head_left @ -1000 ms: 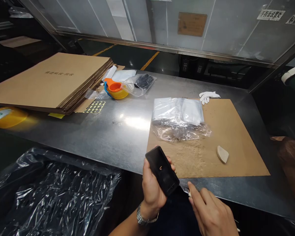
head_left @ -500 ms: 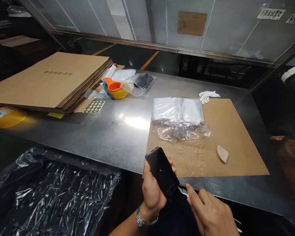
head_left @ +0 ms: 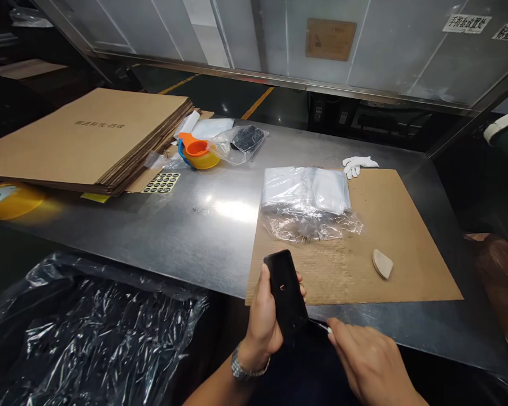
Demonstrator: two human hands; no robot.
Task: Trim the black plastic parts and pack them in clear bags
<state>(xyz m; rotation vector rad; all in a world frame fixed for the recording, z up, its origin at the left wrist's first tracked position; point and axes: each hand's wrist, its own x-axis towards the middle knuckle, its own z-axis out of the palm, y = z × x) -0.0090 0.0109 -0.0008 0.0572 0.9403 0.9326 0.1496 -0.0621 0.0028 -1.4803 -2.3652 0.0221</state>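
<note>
My left hand (head_left: 265, 316) is closed around a black rectangular case-like part (head_left: 285, 293), held tilted over the table's front edge. A small opening shows in the middle of its dark face. My right hand (head_left: 368, 355) is closed on a small knife (head_left: 319, 325). Its thin metal blade meets the lower right corner of the black part; most of the handle is hidden in my fingers. Beyond my hands, a cardboard sheet (head_left: 423, 265) carries a stack of clear plastic bags (head_left: 307, 192) and a beige wedge-shaped piece (head_left: 382, 264).
A stack of flat cartons (head_left: 88, 135) fills the table's left side. Near it are tape rolls (head_left: 205, 162), a sheet of round stickers (head_left: 162, 182) and a bagged dark item (head_left: 248, 138). A white glove (head_left: 359, 165) lies behind the cardboard. Black plastic sheeting (head_left: 97, 332) covers something at lower left.
The black part has turned more upright and shifted slightly right in my left hand. My right hand has moved a little right, and the knife blade now lies flatter against the corner.
</note>
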